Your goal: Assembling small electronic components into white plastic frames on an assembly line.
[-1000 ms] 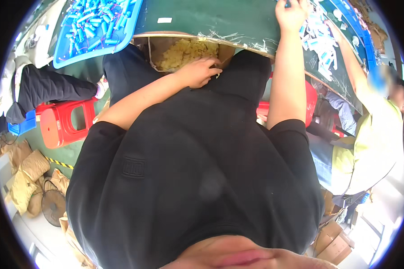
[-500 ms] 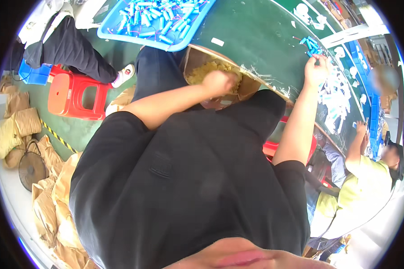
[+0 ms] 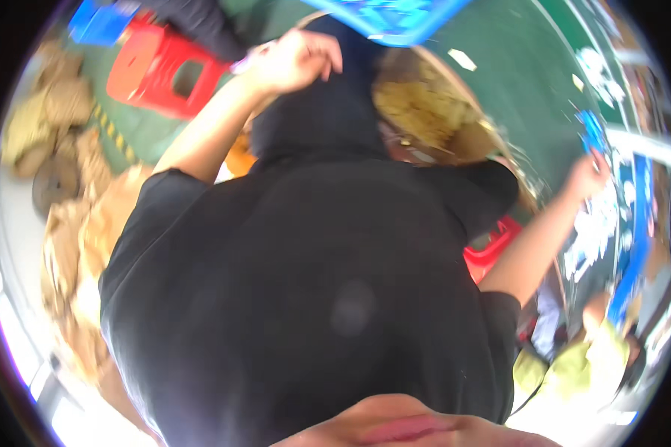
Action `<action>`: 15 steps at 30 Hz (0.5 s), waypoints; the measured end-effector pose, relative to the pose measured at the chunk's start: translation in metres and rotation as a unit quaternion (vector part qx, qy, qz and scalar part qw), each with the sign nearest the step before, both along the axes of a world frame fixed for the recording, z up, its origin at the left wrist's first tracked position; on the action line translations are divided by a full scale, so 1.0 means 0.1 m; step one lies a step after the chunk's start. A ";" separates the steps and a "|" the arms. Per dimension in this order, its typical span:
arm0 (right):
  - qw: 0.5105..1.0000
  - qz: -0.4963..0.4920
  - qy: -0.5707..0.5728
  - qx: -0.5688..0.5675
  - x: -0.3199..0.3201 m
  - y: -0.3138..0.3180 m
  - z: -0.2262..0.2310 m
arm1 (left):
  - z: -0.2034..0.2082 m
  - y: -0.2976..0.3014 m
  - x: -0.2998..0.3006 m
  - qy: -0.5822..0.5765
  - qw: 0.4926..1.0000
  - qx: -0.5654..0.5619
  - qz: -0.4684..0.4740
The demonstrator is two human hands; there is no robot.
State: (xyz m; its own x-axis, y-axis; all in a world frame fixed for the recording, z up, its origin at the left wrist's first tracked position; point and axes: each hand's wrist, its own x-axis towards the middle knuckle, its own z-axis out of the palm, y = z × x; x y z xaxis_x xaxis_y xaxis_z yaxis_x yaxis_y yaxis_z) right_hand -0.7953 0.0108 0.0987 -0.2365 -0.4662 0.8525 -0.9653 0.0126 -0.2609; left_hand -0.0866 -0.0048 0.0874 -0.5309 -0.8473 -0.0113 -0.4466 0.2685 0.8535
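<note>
My left hand point(image 3: 302, 59) is raised over my dark trouser leg, its fingers bent but apart, with nothing visible in them. On the right, my right hand point(image 3: 589, 176) rests by the green tabletop point(image 3: 514, 93); its fingertips are pinched together and blurred, so what they hold cannot be made out. Just beyond those fingertips lies a small heap of blue cylinders point(image 3: 591, 132). A blue tray point(image 3: 395, 33) with more blue pieces stands at the table's far edge. Below the table edge, between my legs, an open carton point(image 3: 473, 141) contains crumpled yellowish material point(image 3: 421, 104).
White scraps point(image 3: 590, 242) cover the table beside my right forearm. A red stool point(image 3: 138, 71) stands on the left, with brown paper sacks point(image 3: 71, 246) and a fan point(image 3: 56, 185) behind. A person in a yellow top point(image 3: 578, 369) works at lower right.
The view has swung and blurred, shifting the tray and table rightward. My left hand has left the carton for a spot over my left leg. My right hand stays near the blue cylinders.
</note>
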 end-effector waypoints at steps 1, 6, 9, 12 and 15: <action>1.000 0.019 0.010 -0.001 -0.06 -0.03 0.01 | -0.04 -0.01 0.38 -0.007 0.995 -0.054 0.086; 0.997 0.043 -0.042 0.037 -0.16 -0.11 0.05 | -0.96 0.75 1.94 -0.447 0.815 -0.235 0.285; 0.995 -0.010 -0.009 0.094 0.16 -0.15 0.05 | -1.54 1.56 2.16 -0.423 0.831 -0.128 0.338; 0.992 0.011 -0.026 0.124 0.19 -0.12 0.00 | -1.72 1.94 2.08 -0.085 0.935 0.031 0.342; 0.990 0.010 -0.020 0.141 0.28 -0.13 -0.04 | -1.60 2.33 2.02 -0.071 0.931 -0.037 0.356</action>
State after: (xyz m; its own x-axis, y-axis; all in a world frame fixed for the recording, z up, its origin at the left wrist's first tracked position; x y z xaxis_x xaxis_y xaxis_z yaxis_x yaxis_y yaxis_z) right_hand -0.7672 -0.0017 0.0944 -0.2547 -0.6892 0.6783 -0.9553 0.0707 -0.2869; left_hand 0.1152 0.2285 -0.0721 0.1674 -0.9853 0.0346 -0.6417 -0.0823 0.7626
